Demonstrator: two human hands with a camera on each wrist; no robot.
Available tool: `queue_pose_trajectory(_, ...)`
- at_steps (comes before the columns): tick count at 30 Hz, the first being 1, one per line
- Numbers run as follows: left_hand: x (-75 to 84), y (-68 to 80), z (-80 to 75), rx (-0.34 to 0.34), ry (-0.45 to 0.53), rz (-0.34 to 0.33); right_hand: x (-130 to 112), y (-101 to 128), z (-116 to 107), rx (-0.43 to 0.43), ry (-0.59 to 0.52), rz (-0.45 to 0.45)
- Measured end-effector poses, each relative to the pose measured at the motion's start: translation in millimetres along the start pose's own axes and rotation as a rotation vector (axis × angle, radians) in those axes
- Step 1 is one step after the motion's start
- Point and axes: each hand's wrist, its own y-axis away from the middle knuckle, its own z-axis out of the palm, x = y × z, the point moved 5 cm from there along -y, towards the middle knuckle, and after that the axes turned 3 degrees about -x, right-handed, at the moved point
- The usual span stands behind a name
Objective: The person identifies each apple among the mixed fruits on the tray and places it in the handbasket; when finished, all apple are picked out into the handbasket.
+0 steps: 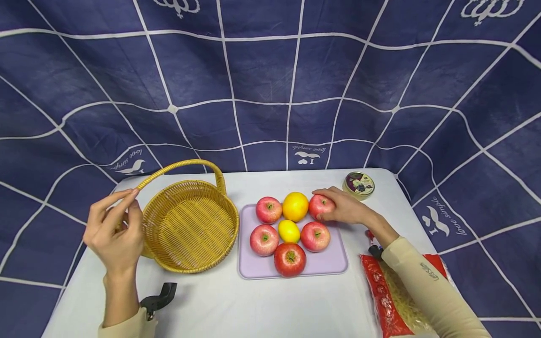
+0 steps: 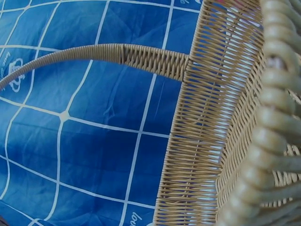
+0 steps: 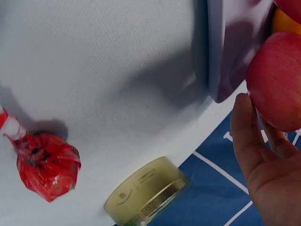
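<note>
A woven yellow basket (image 1: 190,225) with an arched handle (image 1: 181,165) stands on the white table, left of a lilac tray (image 1: 334,267). The tray carries several red apples, an orange (image 1: 295,205) and a lemon (image 1: 289,231). My right hand (image 1: 334,206) curls round the far-right apple (image 1: 318,204) on the tray. The right wrist view shows this apple (image 3: 277,84) against my fingers (image 3: 244,136) at the tray's corner (image 3: 230,56). My left hand (image 1: 116,220) hovers with straight fingers at the basket's left rim, holding nothing. The left wrist view shows only the basket wall (image 2: 202,141) and handle (image 2: 94,52).
A small round tin (image 1: 358,184) sits behind the tray at the back right, also seen as the tin (image 3: 146,193) near the table edge. A red packet of noodles (image 1: 393,300) lies at the front right under my forearm. Blue patterned cloth hangs behind and around the table.
</note>
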Motion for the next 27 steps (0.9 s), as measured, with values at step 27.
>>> queue_pose_trajectory(27, 0.8, -7.3, 2.2, -0.067, 0.016, 0.017, -32.1, 1.4, -22.7, 0.084, -0.043, -0.016)
